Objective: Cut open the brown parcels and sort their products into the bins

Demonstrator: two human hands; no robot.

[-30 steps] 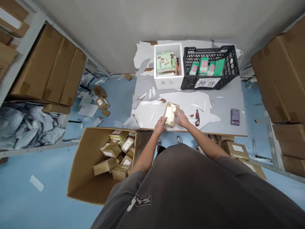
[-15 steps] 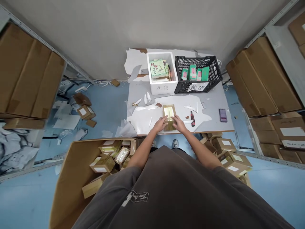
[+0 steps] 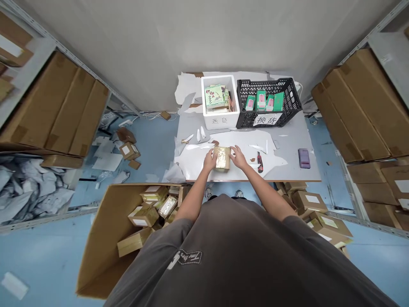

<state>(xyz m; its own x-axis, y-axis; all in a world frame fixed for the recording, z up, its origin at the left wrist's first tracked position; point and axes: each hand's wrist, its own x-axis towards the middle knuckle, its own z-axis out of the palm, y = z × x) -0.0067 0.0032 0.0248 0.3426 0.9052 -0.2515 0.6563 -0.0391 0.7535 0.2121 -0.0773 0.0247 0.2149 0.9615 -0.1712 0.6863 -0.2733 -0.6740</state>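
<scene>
A small cardboard box (image 3: 223, 158) wrapped in shiny clear tape is between my hands, over the front part of the table (image 3: 290, 170). My left hand (image 3: 210, 160) grips its left side. My right hand (image 3: 238, 157) has its fingers at the upper right edge, with the palm off to the side. To the right of that hand lies a red and black box cutter (image 3: 260, 162) on white paper. Torn white scraps (image 3: 200, 135) lie beyond the box.
A white foam bin (image 3: 220, 123) of small packages and a black crate (image 3: 268, 117) of green boxes stand at the table's back. A large open carton (image 3: 96, 238) of parcels is at my left. More parcels (image 3: 311, 204) sit at my right. Loaded shelves flank both sides.
The box has been turned, so its white label no longer shows and a taped face is up. My hands have moved to its two sides. The whole view has shifted slightly.
</scene>
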